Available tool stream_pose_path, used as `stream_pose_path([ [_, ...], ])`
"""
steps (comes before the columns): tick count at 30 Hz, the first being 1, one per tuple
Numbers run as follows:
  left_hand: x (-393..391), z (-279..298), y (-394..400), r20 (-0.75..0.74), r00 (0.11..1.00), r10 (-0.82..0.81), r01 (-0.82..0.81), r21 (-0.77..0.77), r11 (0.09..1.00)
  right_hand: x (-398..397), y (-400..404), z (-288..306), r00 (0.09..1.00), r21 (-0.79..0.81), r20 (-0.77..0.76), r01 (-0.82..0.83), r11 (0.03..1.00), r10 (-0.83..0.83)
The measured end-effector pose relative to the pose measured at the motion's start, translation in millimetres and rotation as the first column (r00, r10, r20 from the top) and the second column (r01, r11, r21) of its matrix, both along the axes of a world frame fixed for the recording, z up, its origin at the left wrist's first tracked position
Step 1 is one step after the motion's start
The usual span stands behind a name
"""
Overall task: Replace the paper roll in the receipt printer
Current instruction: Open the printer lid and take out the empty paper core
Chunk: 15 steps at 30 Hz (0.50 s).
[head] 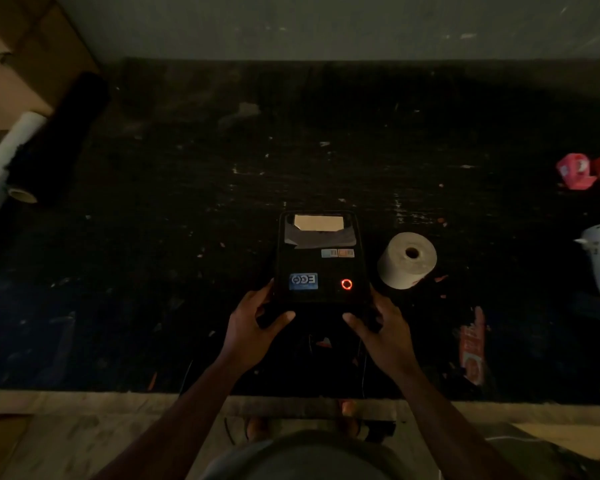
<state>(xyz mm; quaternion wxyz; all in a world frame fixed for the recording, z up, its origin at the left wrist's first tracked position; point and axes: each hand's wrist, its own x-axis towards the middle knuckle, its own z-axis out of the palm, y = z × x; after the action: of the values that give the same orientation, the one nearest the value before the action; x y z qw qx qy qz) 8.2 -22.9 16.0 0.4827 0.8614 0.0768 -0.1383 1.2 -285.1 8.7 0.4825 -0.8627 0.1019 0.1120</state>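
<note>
My left-hand fingers [284, 316] curl round the near left corner of the receipt printer [321, 258], and my right-hand fingers [352, 318] do the same at the near right corner; both thumbs lie along the front edge, so each hand is closed on the casing, not flat or free. I judge I hold it this way to steady the box, or to feel for a lid catch at the sides, though no latch shows in this dim light. The left hand [253, 327] and right hand [385, 332] mirror each other across the printer's near end. The printer is a black, smooth, round-cornered slab lying on the surface [187, 237]; on its top I see a blue label [303, 281] toward the left and a glowing red ring button [346, 284] toward the right. At the printer's far end a pale strip of paper [319, 223] shows in the slot. The fresh paper roll [407, 259], a stubby off-white cylinder with a dark hollow core, stands on end just beside the printer's right flank, untouched, placed within easy reach for the swap. The surface is black, scuffed and flecked with pale scraps.
</note>
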Motion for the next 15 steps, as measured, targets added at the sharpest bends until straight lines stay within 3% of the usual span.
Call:
stream_pose_path([
  [4,15.5,17.5,-3.1,0.095,0.994,0.061,-0.057,-0.039,0.998,15.8,3.5,27.5,0.996,0.036,0.088,0.023,0.999,-0.027],
  [9,58.5,50.1,0.0,0.111,0.984,0.139,-0.115,-0.200,0.973,62.9,3.6,65.3,0.981,0.084,0.158,0.103,0.991,-0.115],
  [15,119.5,67.3,0.8,0.154,0.963,0.219,-0.188,-0.195,0.963,127.6,4.6,86.6,0.968,0.107,0.199,0.134,0.985,-0.153],
])
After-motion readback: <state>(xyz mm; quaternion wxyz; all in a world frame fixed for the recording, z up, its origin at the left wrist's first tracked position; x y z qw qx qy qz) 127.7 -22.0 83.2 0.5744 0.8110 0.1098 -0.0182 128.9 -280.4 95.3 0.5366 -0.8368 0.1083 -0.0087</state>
